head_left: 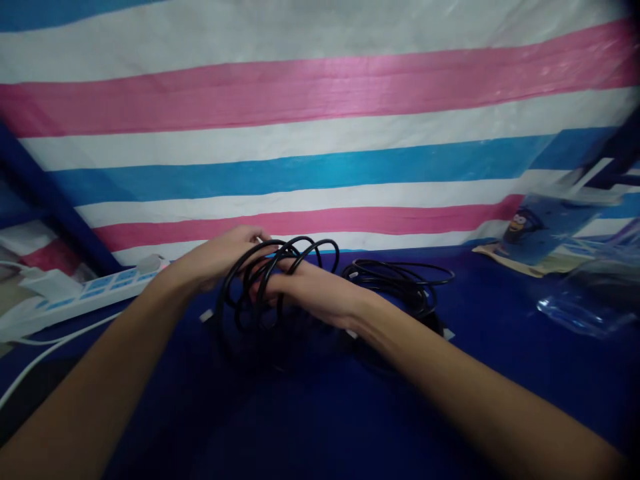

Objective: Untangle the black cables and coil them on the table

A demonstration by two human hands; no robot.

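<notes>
A loosely coiled black cable point(273, 267) is held between my two hands above the dark blue table. My left hand point(227, 253) grips the loops from the left, its fingertips partly hidden behind the strands. From the right, my right hand point(305, 287) has its fingers closed round the same bundle. A pale connector point(207, 315) shows just below my left hand. Behind my right wrist, a second coiled black cable point(410, 283) lies on the table, partly covered by the forearm, with a light-coloured end at its right.
To the left stands a white power strip point(65, 307) with a white plug and cords. At the right are a clear cup point(550, 220) with a cartoon figure, a yellowish packet point(520, 260) and crumpled clear plastic point(580, 313). A striped sheet point(330, 160) hangs behind.
</notes>
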